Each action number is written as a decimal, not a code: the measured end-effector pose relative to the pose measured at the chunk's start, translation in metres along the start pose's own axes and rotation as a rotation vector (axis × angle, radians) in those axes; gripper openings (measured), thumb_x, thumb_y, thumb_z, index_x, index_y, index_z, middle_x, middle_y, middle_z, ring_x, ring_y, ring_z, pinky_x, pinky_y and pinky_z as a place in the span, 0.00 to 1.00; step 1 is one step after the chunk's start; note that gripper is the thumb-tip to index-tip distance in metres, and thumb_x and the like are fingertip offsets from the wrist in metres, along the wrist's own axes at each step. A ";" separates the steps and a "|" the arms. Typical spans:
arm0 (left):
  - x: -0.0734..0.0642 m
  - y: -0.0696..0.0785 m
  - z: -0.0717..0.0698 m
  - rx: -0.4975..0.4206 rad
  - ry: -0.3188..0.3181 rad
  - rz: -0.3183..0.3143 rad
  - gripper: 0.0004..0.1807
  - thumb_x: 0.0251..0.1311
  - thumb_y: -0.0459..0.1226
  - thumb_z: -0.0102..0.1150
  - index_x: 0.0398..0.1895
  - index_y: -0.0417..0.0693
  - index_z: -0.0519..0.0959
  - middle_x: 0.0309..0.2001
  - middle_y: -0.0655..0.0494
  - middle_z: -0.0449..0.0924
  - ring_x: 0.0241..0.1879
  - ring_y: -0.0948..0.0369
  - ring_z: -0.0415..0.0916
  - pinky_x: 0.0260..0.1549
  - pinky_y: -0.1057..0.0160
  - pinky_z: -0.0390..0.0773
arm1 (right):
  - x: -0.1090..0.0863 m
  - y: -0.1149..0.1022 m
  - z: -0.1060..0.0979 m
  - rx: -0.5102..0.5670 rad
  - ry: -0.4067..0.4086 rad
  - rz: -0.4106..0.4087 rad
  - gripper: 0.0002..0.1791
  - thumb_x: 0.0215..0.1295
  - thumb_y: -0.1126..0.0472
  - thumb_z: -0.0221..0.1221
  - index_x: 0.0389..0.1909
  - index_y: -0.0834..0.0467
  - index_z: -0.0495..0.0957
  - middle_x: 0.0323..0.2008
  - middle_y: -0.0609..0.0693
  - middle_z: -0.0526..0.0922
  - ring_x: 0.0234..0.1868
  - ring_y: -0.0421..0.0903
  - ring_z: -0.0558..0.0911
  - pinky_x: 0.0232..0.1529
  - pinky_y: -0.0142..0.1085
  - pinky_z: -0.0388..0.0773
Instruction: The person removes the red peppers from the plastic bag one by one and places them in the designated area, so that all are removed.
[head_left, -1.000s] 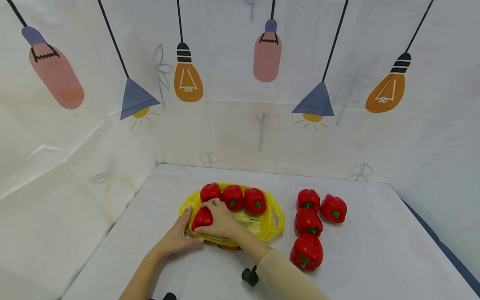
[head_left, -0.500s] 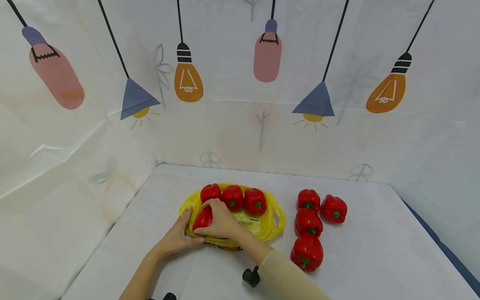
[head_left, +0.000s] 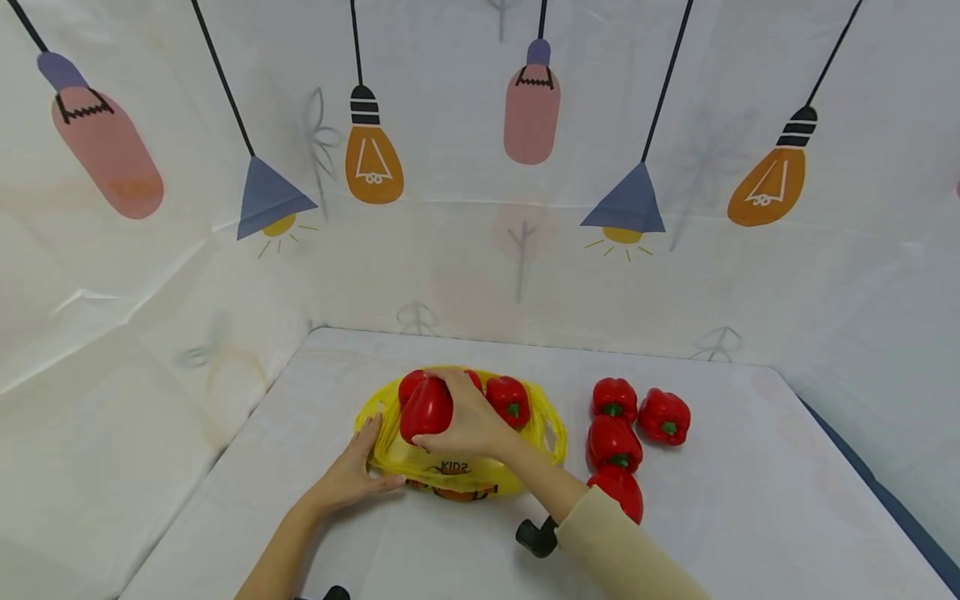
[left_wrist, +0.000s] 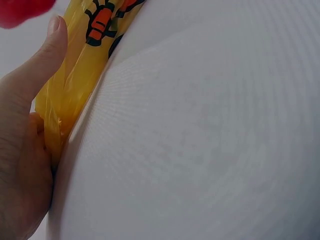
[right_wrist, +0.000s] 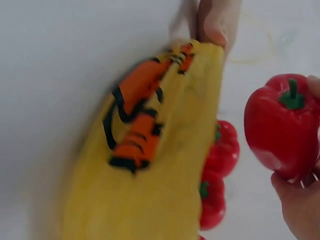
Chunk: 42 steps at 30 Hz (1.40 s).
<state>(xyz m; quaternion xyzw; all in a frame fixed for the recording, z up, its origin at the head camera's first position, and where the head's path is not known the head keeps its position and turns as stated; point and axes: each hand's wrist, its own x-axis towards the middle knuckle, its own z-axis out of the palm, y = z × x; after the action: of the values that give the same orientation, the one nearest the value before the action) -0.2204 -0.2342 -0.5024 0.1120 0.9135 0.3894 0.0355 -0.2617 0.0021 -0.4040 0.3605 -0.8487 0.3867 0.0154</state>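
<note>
In the head view, a red bell pepper (head_left: 426, 410) is raised above a yellow plastic bag (head_left: 408, 460). My right hand (head_left: 471, 423) grips it from the right. Its green stem shows in the right wrist view, where thumb and fingers hold the bell pepper (right_wrist: 280, 127) from either side. My left hand (head_left: 352, 471) rests against the bag's left side, thumb spread toward the front. The left wrist view has that thumb beside the printed bag (left_wrist: 75, 80); the other fingers are mostly hidden. Behind the raised one, more bell peppers (head_left: 507, 402) lie in the bag, two partly covered.
Several red bell peppers (head_left: 615, 442) stand on the white table (head_left: 720, 500) right of the bag, the nearest partly hidden by my right forearm. A white sheet (head_left: 480, 275) printed with lamps hangs behind the table.
The bell pepper in my right hand has risen from the front left of the bag, moving up and slightly right. My left hand has stayed at the bag's side.
</note>
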 end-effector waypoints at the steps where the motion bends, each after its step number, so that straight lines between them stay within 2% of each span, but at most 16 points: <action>1: 0.000 0.000 0.000 -0.002 0.000 0.003 0.63 0.48 0.57 0.69 0.75 0.36 0.41 0.75 0.39 0.40 0.73 0.40 0.36 0.67 0.38 0.44 | 0.000 0.000 -0.005 0.009 0.012 -0.030 0.48 0.49 0.53 0.72 0.68 0.55 0.57 0.63 0.49 0.66 0.60 0.45 0.69 0.48 0.37 0.79; 5: 0.000 0.000 0.001 0.001 0.007 0.010 0.63 0.48 0.57 0.69 0.75 0.35 0.41 0.75 0.39 0.40 0.74 0.42 0.36 0.68 0.40 0.43 | 0.001 -0.003 -0.022 0.037 0.041 -0.119 0.47 0.48 0.57 0.73 0.67 0.58 0.57 0.63 0.51 0.65 0.60 0.45 0.69 0.49 0.36 0.79; 11: 0.000 -0.001 0.002 0.005 0.007 0.002 0.64 0.47 0.57 0.69 0.75 0.35 0.42 0.75 0.39 0.40 0.73 0.41 0.37 0.68 0.40 0.44 | 0.000 -0.006 -0.041 0.078 0.044 -0.180 0.47 0.46 0.61 0.74 0.66 0.58 0.57 0.62 0.51 0.65 0.59 0.45 0.69 0.47 0.36 0.79; 14: 0.000 -0.002 0.002 0.007 0.004 -0.006 0.64 0.47 0.57 0.69 0.75 0.36 0.41 0.75 0.38 0.40 0.73 0.41 0.36 0.68 0.39 0.44 | -0.002 -0.006 -0.047 0.103 0.050 -0.188 0.48 0.45 0.63 0.73 0.66 0.57 0.56 0.62 0.49 0.64 0.59 0.45 0.69 0.47 0.36 0.79; 23: -0.001 0.000 0.000 0.021 -0.009 -0.017 0.64 0.49 0.57 0.68 0.76 0.36 0.39 0.75 0.36 0.38 0.73 0.38 0.35 0.67 0.37 0.42 | -0.016 -0.003 -0.071 0.085 0.072 -0.220 0.50 0.43 0.64 0.74 0.67 0.57 0.56 0.63 0.54 0.64 0.60 0.47 0.68 0.49 0.39 0.79; 25: -0.001 0.001 -0.001 0.019 -0.008 -0.017 0.64 0.49 0.57 0.69 0.76 0.36 0.39 0.75 0.36 0.38 0.73 0.38 0.35 0.67 0.37 0.43 | -0.020 -0.005 -0.078 0.087 0.081 -0.239 0.50 0.42 0.66 0.75 0.65 0.59 0.57 0.62 0.54 0.64 0.60 0.47 0.68 0.50 0.40 0.79; 30: -0.002 0.002 -0.002 0.028 -0.006 -0.011 0.64 0.49 0.56 0.69 0.75 0.36 0.39 0.75 0.34 0.38 0.72 0.36 0.36 0.67 0.37 0.43 | -0.031 -0.025 -0.098 0.121 0.098 -0.293 0.46 0.41 0.73 0.73 0.62 0.68 0.58 0.60 0.61 0.64 0.58 0.56 0.70 0.49 0.46 0.80; 35: -0.001 0.002 -0.002 0.039 -0.006 -0.003 0.63 0.49 0.56 0.69 0.75 0.35 0.40 0.74 0.35 0.37 0.72 0.36 0.36 0.67 0.38 0.42 | -0.041 -0.038 -0.115 0.107 0.108 -0.257 0.44 0.41 0.75 0.72 0.60 0.72 0.59 0.58 0.65 0.64 0.57 0.58 0.70 0.50 0.47 0.79; 42: -0.001 0.004 -0.003 0.016 -0.007 0.004 0.63 0.49 0.55 0.69 0.75 0.35 0.39 0.75 0.36 0.39 0.72 0.37 0.35 0.67 0.37 0.40 | -0.056 -0.031 -0.127 0.054 0.123 -0.203 0.46 0.40 0.73 0.73 0.61 0.70 0.58 0.59 0.64 0.64 0.57 0.57 0.70 0.49 0.49 0.79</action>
<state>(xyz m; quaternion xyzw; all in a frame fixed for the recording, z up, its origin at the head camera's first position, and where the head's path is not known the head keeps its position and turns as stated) -0.2193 -0.2342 -0.4976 0.1154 0.9162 0.3819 0.0372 -0.2331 0.1064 -0.3120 0.4205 -0.7946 0.4271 0.0969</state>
